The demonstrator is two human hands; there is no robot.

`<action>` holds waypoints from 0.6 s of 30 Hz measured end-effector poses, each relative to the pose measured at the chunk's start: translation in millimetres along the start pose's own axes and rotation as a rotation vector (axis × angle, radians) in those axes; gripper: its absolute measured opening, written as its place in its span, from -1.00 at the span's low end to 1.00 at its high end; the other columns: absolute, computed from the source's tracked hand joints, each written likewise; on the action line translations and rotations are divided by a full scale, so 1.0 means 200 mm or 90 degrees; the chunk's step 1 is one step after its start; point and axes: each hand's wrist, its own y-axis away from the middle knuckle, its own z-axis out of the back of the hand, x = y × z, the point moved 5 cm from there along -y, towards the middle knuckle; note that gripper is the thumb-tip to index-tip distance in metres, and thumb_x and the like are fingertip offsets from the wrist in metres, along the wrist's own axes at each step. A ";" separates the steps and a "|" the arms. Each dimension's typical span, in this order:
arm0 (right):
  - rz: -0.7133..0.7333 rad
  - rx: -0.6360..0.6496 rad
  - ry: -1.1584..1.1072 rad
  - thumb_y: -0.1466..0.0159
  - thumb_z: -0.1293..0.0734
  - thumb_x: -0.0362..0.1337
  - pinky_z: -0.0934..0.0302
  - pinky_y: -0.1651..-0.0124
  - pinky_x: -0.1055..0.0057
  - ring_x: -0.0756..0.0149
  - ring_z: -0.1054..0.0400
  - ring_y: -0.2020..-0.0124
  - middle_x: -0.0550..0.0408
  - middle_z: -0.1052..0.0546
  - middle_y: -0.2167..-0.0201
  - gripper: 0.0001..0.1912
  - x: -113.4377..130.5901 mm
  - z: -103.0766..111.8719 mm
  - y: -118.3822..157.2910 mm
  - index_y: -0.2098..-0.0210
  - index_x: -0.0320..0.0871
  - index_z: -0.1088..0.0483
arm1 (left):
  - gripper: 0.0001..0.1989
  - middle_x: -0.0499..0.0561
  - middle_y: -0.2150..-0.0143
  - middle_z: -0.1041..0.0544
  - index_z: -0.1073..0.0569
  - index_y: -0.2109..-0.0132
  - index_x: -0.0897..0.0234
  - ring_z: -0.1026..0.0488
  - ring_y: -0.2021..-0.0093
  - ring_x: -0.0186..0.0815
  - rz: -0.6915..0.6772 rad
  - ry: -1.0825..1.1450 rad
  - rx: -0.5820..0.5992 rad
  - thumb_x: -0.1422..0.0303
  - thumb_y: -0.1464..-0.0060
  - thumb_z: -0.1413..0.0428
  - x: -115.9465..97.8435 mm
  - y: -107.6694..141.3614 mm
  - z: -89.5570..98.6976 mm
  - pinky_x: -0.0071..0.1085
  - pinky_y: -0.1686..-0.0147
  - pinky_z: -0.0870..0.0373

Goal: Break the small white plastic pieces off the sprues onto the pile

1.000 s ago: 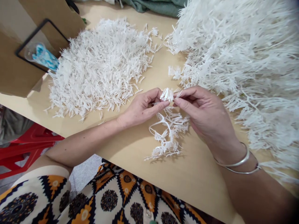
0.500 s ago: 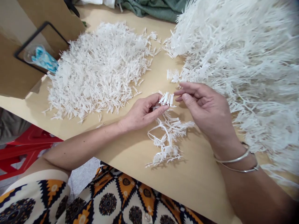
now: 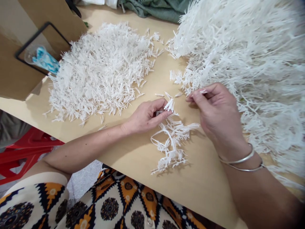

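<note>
My left hand [image 3: 150, 115] is closed, pinching a small bunch of white plastic sprigs [image 3: 169, 105] between thumb and fingers. Below it, a branching strand of white sprigs [image 3: 172, 140] hangs or lies against the table; whether it joins the held bunch is hidden. To the right, my right hand [image 3: 212, 108] is closed in a pinch on a small white sprig [image 3: 203, 92], whose tip shows past the thumb. A few loose pieces lie on the table just beyond my left fingertips.
A heap of short white sprigs [image 3: 102, 70] covers the table's left side. A larger pile of long white strands [image 3: 250, 54] fills the right. At the far left stand a cardboard box [image 3: 14, 73] and a clear cup with blue contents [image 3: 45, 60]. Green cloth [image 3: 154, 9] lies behind.
My right hand has moved right, away from the left, and its fingers have closed on a sprig. The bunch in my left hand looks smaller, and loose pieces now lie beyond it.
</note>
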 end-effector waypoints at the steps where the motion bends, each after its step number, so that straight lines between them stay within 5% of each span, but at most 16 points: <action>1: 0.007 -0.006 0.005 -0.31 -0.51 -0.25 -0.43 0.21 0.28 0.28 -0.50 0.34 0.15 -0.58 0.38 -0.85 -0.01 0.01 -0.01 0.30 0.01 -0.45 | -0.56 -0.16 0.44 -0.22 -0.32 0.33 0.23 -0.14 0.43 -0.46 0.005 0.010 0.001 -0.01 -0.36 -0.13 0.00 0.00 0.00 -0.46 0.40 -0.14; 3: 0.019 0.045 0.028 -0.32 -0.49 -0.28 -0.48 0.10 0.22 0.26 -0.52 0.28 0.12 -0.61 0.29 -0.90 -0.01 -0.01 -0.01 0.18 0.02 -0.55 | -0.57 -0.16 0.43 -0.23 -0.34 0.31 0.24 -0.15 0.43 -0.47 0.010 0.022 -0.002 -0.01 -0.35 -0.14 0.00 0.00 0.00 -0.46 0.40 -0.16; 7: 0.055 0.138 0.054 -0.35 -0.44 -0.29 -0.48 -0.16 0.11 0.22 -0.58 0.03 0.07 -0.66 0.02 -0.69 0.06 -0.08 0.04 -0.08 0.02 -0.58 | -0.60 -0.15 0.42 -0.28 -0.36 0.27 0.24 -0.20 0.43 -0.46 0.003 0.003 -0.005 0.00 -0.38 -0.11 -0.01 0.00 0.00 -0.46 0.39 -0.20; 12: 0.060 0.210 0.097 -0.32 -0.51 -0.20 -0.49 -0.09 0.13 0.19 -0.57 0.09 0.10 -0.67 0.12 -0.86 0.12 -0.13 0.10 0.11 0.00 -0.61 | -0.60 -0.13 0.44 -0.33 -0.32 0.30 0.21 -0.23 0.43 -0.42 -0.024 -0.044 -0.006 0.01 -0.37 -0.12 -0.01 0.00 -0.01 -0.43 0.39 -0.22; 18: 0.081 0.193 0.108 -0.33 -0.46 -0.30 -0.45 -0.02 0.17 0.22 -0.55 0.18 0.16 -0.64 0.25 -0.95 0.14 -0.12 0.12 0.20 -0.01 -0.55 | -0.59 -0.15 0.47 -0.29 -0.29 0.31 0.21 -0.21 0.46 -0.43 -0.016 -0.054 -0.019 0.03 -0.38 -0.14 0.01 0.00 -0.01 -0.40 0.41 -0.14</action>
